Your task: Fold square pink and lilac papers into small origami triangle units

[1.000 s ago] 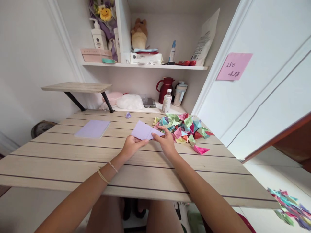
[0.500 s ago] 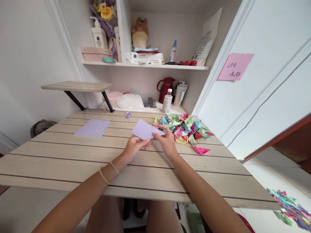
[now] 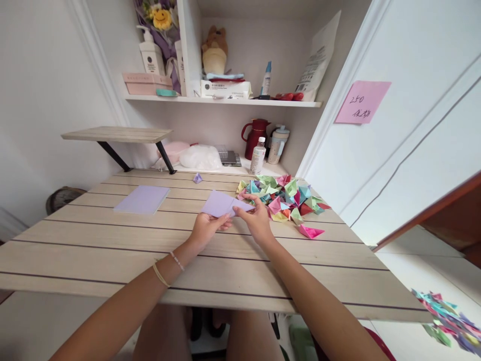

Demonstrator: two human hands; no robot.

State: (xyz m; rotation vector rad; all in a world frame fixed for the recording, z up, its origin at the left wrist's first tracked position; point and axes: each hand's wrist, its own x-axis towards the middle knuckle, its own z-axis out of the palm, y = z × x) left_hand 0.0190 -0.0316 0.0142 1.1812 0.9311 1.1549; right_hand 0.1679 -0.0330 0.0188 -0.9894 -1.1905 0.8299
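A partly folded sheet of purple paper [image 3: 217, 203] is held above the table between both hands. My left hand [image 3: 209, 228] pinches its lower edge, thumb on top and fingers beneath. At its narrower right end, my right hand [image 3: 257, 218] grips the paper with the thumb on its face and the index finger along the far edge. A stack of purple paper [image 3: 143, 199] lies to the left. Beyond the hands sits a small folded purple paper piece [image 3: 197, 178]. Many colourful folded paper boats [image 3: 280, 195] are heaped right of my right hand, with a pink paper boat [image 3: 311, 231] nearer me.
A raised wooden stand [image 3: 116, 134] is at the table's back left. Behind the heap stand a plastic bottle [image 3: 257, 158], a red jug [image 3: 256, 138] and a tumbler [image 3: 278, 145]. More folded paper [image 3: 451, 321] lies at lower right, beyond the table edge [image 3: 406, 296].
Both hands keep hold of the purple paper in nearly the same pose. The whole view has shifted very slightly; nothing else has visibly moved.
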